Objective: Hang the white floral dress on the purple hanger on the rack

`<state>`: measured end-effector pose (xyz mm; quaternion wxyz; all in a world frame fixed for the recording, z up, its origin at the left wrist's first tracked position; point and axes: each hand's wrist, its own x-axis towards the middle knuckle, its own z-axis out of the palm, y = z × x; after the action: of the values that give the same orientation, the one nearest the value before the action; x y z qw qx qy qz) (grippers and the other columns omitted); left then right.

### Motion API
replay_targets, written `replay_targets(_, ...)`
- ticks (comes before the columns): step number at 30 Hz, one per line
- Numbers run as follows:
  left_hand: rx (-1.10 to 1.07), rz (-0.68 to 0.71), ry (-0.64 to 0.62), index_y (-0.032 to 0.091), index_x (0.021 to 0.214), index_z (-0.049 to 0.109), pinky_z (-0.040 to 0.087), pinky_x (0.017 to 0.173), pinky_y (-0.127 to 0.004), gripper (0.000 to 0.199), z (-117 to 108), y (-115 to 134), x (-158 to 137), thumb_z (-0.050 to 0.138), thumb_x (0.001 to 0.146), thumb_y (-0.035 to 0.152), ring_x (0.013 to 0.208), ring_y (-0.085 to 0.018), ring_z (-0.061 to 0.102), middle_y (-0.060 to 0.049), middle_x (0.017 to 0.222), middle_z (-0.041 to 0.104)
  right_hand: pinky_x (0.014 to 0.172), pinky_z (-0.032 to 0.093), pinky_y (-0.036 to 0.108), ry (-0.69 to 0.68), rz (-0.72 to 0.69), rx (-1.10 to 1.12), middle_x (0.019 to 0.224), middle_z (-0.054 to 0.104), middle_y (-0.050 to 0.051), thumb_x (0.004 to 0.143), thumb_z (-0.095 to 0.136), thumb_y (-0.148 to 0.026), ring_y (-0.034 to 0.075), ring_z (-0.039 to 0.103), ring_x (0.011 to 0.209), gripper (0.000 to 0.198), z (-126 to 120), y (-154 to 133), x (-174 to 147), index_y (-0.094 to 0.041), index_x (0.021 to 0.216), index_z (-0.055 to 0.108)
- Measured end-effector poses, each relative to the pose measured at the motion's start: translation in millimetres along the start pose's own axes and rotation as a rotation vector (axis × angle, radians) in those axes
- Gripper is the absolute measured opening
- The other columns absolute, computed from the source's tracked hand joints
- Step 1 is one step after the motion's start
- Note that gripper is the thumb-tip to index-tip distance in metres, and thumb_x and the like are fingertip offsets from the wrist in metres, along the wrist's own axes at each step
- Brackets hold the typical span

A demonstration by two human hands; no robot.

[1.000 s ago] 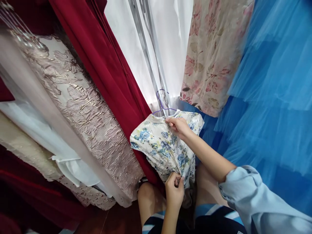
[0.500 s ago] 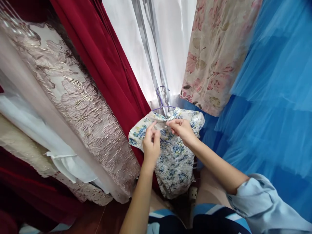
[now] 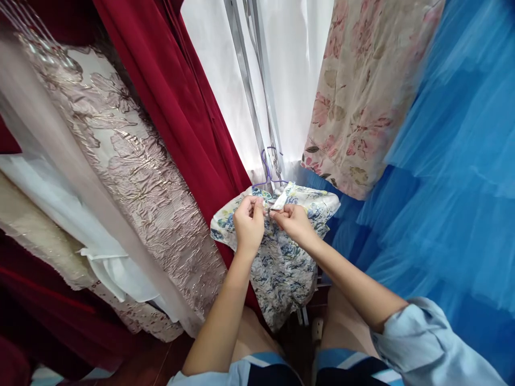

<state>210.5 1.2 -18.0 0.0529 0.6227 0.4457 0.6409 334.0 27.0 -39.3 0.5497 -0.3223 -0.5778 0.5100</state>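
A white short-sleeved shirt (image 3: 287, 257) with a blue and yellow floral print hangs on a purple wire hanger (image 3: 266, 163) in front of me. At the left side of its neckline, my left hand (image 3: 250, 222) pinches the collar edge between thumb and fingers. My right hand (image 3: 295, 222) grips the other collar edge, thumb and forefinger pressed together close to the left fingertips. Between the two hands the collar's front is drawn together. Any button or fastening there is too small to make out.
A metal stand (image 3: 251, 91) rises behind the shirt before a white curtain (image 3: 209, 48). Dark red cloth (image 3: 173, 96) and a shiny brocade (image 3: 161, 198) hang to the left. On the right are a pink floral fabric (image 3: 350, 112) and blue tulle (image 3: 450, 177).
My left hand's fingers have closed on the collar, where they were apart before. My right hand has lowered slightly, and the collar edge now lifts between the hands.
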Motion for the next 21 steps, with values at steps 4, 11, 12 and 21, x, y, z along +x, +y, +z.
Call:
replay_targets(4, -0.026, 0.001, 0.016, 0.017, 0.079, 0.059, 0.044, 0.059, -0.021, 0.023, 1.2, -3.7, 3.4, 0.057, 0.095, 0.034, 0.06, -0.012, 0.057, 0.001, 0.064, 0.058, 0.044, 0.022, 0.024, -0.073, 0.018, -0.035, 0.041, 0.042, -0.006, 0.07, 0.069, -0.035, 0.007, 0.03, 0.041, 0.036, -3.4, 2.9, 6.5, -0.02, 0.049, 0.043)
replay_targets(11, -0.308, -0.013, 0.289, 0.016, 0.077, 0.056, 0.044, 0.058, -0.019, 0.022, -20.2, -3.3, 35.4, 0.062, 0.091, 0.033, 0.057, -0.009, 0.051, 0.003, 0.062, 0.053, 0.047, 0.018, 0.025, -0.187, 0.133, -0.086, 0.043, 0.036, -0.007, 0.069, 0.066, -0.035, 0.006, 0.025, 0.044, 0.033, -14.9, 37.9, -8.4, -0.019, 0.049, 0.045)
replay_targets(12, -0.371, -0.041, 0.33, 0.016, 0.076, 0.055, 0.045, 0.059, -0.019, 0.023, -30.0, -6.2, 42.6, 0.064, 0.09, 0.033, 0.056, -0.009, 0.051, 0.004, 0.061, 0.051, 0.046, 0.017, 0.025, -0.191, 0.155, -0.097, 0.043, 0.036, -0.007, 0.07, 0.066, -0.036, 0.006, 0.024, 0.043, 0.032, -18.5, 45.5, -13.4, -0.019, 0.05, 0.047)
replay_targets(21, -0.544, -0.504, 0.745, 0.017, 0.071, 0.044, 0.046, 0.06, -0.013, 0.022, -115.5, -86.6, 53.5, 0.052, 0.092, 0.015, 0.049, -0.004, 0.045, 0.008, 0.058, 0.044, 0.045, 0.022, 0.022, -0.333, 0.208, -0.201, 0.046, 0.04, -0.008, 0.073, 0.065, -0.032, 0.007, 0.028, 0.043, 0.018, -33.6, 72.3, -46.8, -0.016, 0.067, 0.06)
